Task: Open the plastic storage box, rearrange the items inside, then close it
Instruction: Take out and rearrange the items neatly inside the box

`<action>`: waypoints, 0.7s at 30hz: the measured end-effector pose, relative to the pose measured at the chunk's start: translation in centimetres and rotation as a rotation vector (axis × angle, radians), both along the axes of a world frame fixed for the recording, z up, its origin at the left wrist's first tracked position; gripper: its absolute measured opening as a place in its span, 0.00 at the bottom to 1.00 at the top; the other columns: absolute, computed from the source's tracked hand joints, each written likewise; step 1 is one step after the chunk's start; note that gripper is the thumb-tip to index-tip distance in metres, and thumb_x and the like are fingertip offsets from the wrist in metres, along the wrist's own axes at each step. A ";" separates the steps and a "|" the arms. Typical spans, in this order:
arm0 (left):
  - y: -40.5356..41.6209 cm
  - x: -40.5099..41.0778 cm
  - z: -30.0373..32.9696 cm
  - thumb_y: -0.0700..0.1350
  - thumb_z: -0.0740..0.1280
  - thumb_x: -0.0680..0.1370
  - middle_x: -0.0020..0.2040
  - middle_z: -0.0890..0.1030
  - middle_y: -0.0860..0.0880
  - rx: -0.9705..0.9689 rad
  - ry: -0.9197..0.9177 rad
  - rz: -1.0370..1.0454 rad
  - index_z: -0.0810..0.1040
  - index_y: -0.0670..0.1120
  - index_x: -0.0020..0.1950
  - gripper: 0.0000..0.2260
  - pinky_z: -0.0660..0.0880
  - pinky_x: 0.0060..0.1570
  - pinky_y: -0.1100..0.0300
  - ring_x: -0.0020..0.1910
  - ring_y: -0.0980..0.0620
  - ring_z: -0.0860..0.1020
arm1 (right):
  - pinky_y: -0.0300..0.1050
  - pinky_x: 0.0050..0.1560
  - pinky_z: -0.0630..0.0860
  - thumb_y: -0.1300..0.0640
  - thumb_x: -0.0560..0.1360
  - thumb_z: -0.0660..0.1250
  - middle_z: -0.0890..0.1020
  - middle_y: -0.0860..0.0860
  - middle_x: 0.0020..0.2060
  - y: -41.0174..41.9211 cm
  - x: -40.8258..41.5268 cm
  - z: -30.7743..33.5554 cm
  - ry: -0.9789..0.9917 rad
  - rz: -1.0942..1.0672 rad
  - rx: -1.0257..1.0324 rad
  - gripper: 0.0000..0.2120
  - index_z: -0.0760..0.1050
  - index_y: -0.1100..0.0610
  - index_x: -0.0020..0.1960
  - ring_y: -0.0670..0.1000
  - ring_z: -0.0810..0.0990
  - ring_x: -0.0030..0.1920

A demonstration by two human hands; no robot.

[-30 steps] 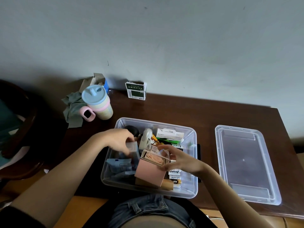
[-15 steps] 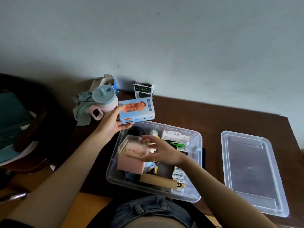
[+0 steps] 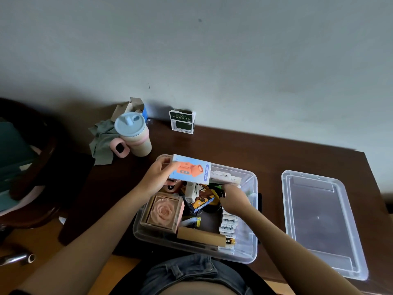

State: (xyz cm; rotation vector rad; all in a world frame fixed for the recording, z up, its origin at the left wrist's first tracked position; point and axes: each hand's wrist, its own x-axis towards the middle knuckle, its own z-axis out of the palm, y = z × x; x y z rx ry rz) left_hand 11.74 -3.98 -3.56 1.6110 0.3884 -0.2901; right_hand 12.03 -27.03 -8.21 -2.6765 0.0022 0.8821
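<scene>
At the near edge of the dark wooden bench, the clear plastic storage box sits open, touching the person's lap, its long axis running away from the body toward the wall. Its clear plastic lid lies flat on the bench, just beside the box on the right.

Above the box's far left corner, the left hand holds a light-blue mini fan carton clear of the contents, its grip closed on the carton's left end, thumb over the top edge. The carton's long axis runs left to right, across the box.

The right hand reaches down among the items in the far right part of the box; its fingertips are buried there, so whether that grip is pinching something or merely pushing cannot be told.

Inside, a pink square case with a preserved rose under a clear top fills the near left corner. A flat brown cardboard sleeve lies along the near wall, and a row of battery packs lines the right side.

The rearranging looks midway. The carton hangs over the far left, so the left hand is the nearer one to set it down there, probably once the right hand has cleared a gap.

Beyond the box stand a beige cup with a blue lid, a grey-green cloth and a dark green carton by the wall.
</scene>
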 end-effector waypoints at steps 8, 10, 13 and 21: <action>0.6 -1.0 -0.4 0.42 0.63 0.80 0.46 0.82 0.47 -0.025 -0.017 0.022 0.74 0.50 0.50 0.03 0.78 0.31 0.65 0.40 0.59 0.83 | 0.48 0.61 0.69 0.58 0.72 0.70 0.74 0.58 0.61 4.0 -0.4 -3.5 -0.021 0.002 -0.198 0.28 0.61 0.63 0.66 0.58 0.68 0.66; 0.8 -1.2 -0.4 0.42 0.63 0.80 0.45 0.82 0.49 -0.043 -0.016 0.036 0.74 0.50 0.50 0.03 0.78 0.31 0.65 0.39 0.60 0.83 | 0.48 0.64 0.66 0.58 0.73 0.68 0.72 0.58 0.64 4.9 -0.6 -3.9 -0.054 0.012 -0.266 0.27 0.61 0.63 0.67 0.58 0.66 0.67; 1.0 -1.3 -0.2 0.42 0.63 0.79 0.45 0.82 0.49 -0.054 -0.025 0.060 0.74 0.49 0.51 0.03 0.78 0.31 0.66 0.38 0.59 0.83 | 0.47 0.64 0.66 0.53 0.71 0.71 0.71 0.58 0.65 5.1 -0.5 -4.1 -0.076 0.064 -0.332 0.29 0.65 0.62 0.67 0.57 0.67 0.66; 1.0 -1.0 -0.1 0.42 0.63 0.80 0.45 0.81 0.50 -0.060 -0.079 0.021 0.74 0.53 0.51 0.05 0.78 0.34 0.64 0.42 0.59 0.82 | 0.46 0.49 0.76 0.46 0.66 0.73 0.78 0.54 0.49 3.4 -1.2 -2.9 0.020 -0.054 -0.149 0.28 0.70 0.60 0.59 0.55 0.77 0.54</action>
